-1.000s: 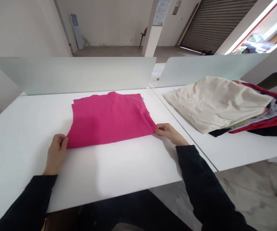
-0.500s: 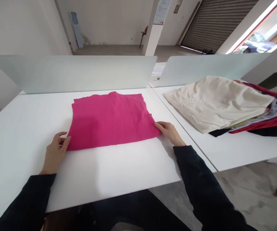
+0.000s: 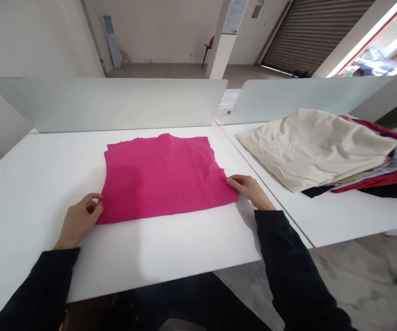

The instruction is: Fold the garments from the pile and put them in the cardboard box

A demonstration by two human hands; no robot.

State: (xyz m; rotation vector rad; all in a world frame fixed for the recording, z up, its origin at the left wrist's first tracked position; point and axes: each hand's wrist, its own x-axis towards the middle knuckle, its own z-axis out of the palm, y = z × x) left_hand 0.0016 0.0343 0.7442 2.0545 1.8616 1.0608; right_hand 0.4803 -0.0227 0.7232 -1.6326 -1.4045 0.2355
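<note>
A bright pink piece of folded cloth (image 3: 163,179) lies on the white table (image 3: 184,243) in front of me, with faint creases near its right side. My left hand (image 3: 83,215) pinches its left edge close to the near corner, thumb and fingers closed on the fabric. At the opposite side, my right hand (image 3: 248,187) grips the right edge near the front corner, thumb and forefinger together. The cloth's near edge runs between the two hands. Its exact kind of garment cannot be made out.
On the adjoining table at right lies a pile of garments, topped by a cream cloth (image 3: 315,147) with raised lettering; red cloth (image 3: 377,179) shows underneath. Frosted divider panels (image 3: 132,105) stand along the back edge. A seam (image 3: 263,179) separates the two tabletops.
The pink cloth's front edge has come slightly nearer to me, with both hands still at its sides. The right hand and that corner sit a little further right; the view has shifted slightly.
</note>
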